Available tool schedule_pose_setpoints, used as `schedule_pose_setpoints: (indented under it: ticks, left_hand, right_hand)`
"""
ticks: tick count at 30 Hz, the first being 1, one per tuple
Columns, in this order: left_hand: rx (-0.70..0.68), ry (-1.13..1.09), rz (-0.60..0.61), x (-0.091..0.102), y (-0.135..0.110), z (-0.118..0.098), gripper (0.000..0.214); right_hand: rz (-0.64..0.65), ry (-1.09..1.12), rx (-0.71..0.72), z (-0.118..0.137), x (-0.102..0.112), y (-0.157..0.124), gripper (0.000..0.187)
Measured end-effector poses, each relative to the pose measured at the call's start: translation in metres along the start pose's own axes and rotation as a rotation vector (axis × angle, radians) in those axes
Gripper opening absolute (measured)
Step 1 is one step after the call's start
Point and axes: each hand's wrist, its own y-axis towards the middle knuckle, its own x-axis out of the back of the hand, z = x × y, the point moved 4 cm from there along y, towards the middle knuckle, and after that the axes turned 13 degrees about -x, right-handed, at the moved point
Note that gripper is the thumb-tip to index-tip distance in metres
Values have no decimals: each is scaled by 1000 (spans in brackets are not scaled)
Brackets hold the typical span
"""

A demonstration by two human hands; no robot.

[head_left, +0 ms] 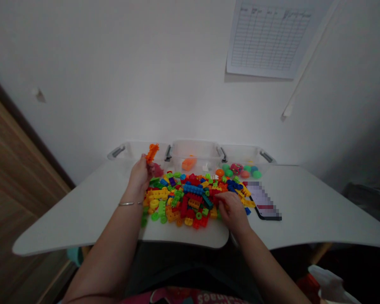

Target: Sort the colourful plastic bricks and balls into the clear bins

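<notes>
A heap of colourful plastic building blocks [190, 198] lies on the white table [82, 211] in front of me. My left hand [139, 174] is raised at the heap's left edge, closed on an orange toy piece [152, 152] that sticks up above the fingers. A dark red block [157, 170] sits right beside that hand. My right hand [231, 210] rests on the heap's right side with fingers curled among the blocks; what they pinch is hidden.
Three clear plastic bins [194, 152] stand along the wall; the middle one holds an orange block [189, 163], the right one coloured balls [240, 169]. A phone [264, 202] lies right of the heap. A printed sheet [267, 38] hangs on the wall.
</notes>
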Motion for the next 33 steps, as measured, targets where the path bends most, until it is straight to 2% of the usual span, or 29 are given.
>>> schedule_pose_setpoints:
  ticks: [4,6,12,22,26,29,33]
  left_hand:
    - [26,-59,-107,0,16,-8,28]
    - [38,-29,-120,-1,21,-10,22]
    - [42,154,-20,3,22,-6,14]
    - [-26,250,49,2,19,-6,14]
    - [-61,279,70,5,8,-4,17]
    - [-119,328,158,3,-11,1,20]
    - [-358,573,495,-13,-47,6,26]
  right_hand:
    - [6,-6,10,0,0,0,22]
    - [10,-5,7,0,1,0,22]
    - [16,3,-6,-2,0,0,24]
    - [20,-1,1,-3,-1,0,22]
    - [9,-3,13,-1,-1,-1,21]
    - [14,-8,8,0,-1,-1,22]
    - [26,-5,2,-1,-1,-1,21]
